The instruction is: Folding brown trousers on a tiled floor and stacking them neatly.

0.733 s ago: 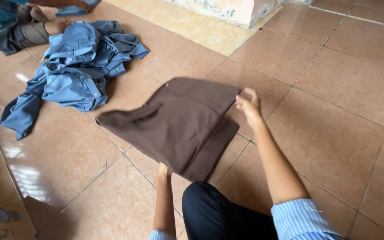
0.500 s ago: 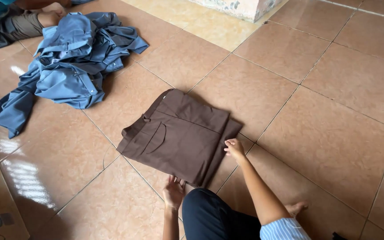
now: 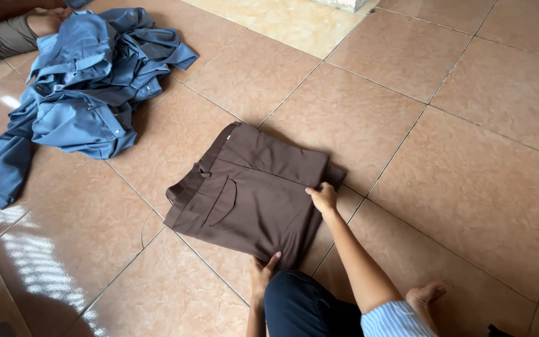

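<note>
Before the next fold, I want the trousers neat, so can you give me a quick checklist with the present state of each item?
1. Brown trousers lie flat on the tiled floor: ok.
2. Right hand rests on the far side edge: ok.
3. Left hand touches the near edge: ok.
4. Blue clothes pile lies apart from the trousers: ok.
5. Layers underneath lined up: cannot tell.

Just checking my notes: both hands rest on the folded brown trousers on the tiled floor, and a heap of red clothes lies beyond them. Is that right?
Not quite. The heap of clothes is blue, not red, as the head view shows. Both the left hand and right hand do rest on the folded brown trousers on the tiled floor.
</note>
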